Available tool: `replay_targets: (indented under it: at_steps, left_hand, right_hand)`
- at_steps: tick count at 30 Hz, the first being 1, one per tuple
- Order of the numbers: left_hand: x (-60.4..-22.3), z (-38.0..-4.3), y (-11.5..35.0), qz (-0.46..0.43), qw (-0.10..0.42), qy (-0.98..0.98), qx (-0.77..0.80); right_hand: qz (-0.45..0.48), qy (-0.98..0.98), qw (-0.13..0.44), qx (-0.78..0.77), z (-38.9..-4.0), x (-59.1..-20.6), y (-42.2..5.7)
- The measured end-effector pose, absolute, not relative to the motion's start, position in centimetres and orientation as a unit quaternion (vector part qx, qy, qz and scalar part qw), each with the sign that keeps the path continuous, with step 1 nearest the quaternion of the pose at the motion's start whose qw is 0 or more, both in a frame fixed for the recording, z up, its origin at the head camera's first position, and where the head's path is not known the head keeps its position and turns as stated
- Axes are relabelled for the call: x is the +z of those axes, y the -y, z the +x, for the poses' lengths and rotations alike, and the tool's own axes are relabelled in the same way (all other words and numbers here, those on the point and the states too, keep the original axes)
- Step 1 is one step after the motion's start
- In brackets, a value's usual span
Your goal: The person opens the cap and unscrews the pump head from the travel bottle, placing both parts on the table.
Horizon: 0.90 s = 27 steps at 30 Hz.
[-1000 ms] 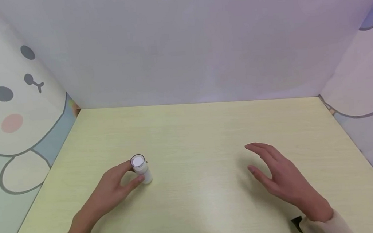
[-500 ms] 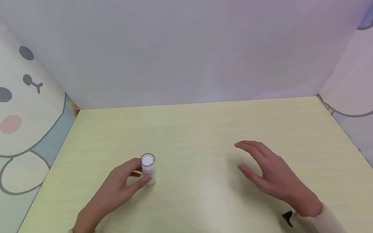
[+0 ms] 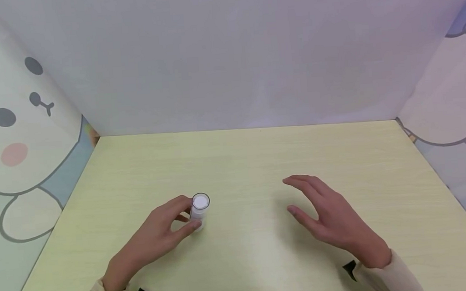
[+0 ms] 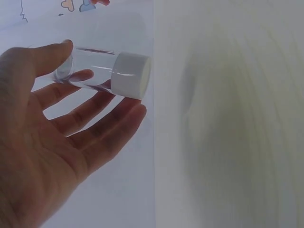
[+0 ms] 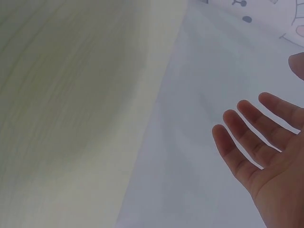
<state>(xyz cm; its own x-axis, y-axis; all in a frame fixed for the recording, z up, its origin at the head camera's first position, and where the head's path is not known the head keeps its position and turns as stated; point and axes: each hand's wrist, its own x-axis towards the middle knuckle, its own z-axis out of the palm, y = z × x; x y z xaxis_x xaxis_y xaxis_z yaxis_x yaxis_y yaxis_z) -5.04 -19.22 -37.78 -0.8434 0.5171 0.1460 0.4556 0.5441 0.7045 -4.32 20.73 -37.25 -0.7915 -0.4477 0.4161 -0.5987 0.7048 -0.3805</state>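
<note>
My left hand [image 3: 162, 233] pinches a small clear bottle [image 3: 199, 210] between thumb and fingers, over the left-middle part of the table. In the left wrist view the bottle's transparent body [image 4: 90, 69] lies between the thumb and forefinger, and its white cap [image 4: 130, 76] points toward the tabletop. The bottle's clear round end faces up in the head view. My right hand [image 3: 328, 211] is raised above the table to the right, holding nothing. Its fingers [image 5: 244, 140] are spread and slightly bent in the right wrist view, with the thumb apart.
The pale wood-grain table [image 3: 238, 159] stretches back to a plain light wall [image 3: 226, 59]. Panels with cartoon animals, a left one [image 3: 18, 180] and a right one [image 3: 447, 101], flank the table. Small black pieces sit by both cream sleeves.
The left hand has moved right, carrying the bottle with it. The right hand has shifted left and slightly away from me, so the two hands are closer together.
</note>
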Motion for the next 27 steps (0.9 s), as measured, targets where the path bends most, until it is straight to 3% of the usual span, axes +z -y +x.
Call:
replay_targets:
  at_steps: [15, 27]
  left_hand:
    - [-37.0, -5.6, 16.8, 0.329, 0.033, -0.87, 0.365]
    - [-37.4, -5.5, 14.9, 0.353, 0.047, -0.864, 0.356]
  right_hand:
    - [0.301, 0.905, 0.146, 0.264, -4.3, -36.3, -19.8]
    - [0.342, 0.873, 0.179, 0.298, -4.5, -36.3, -18.6]
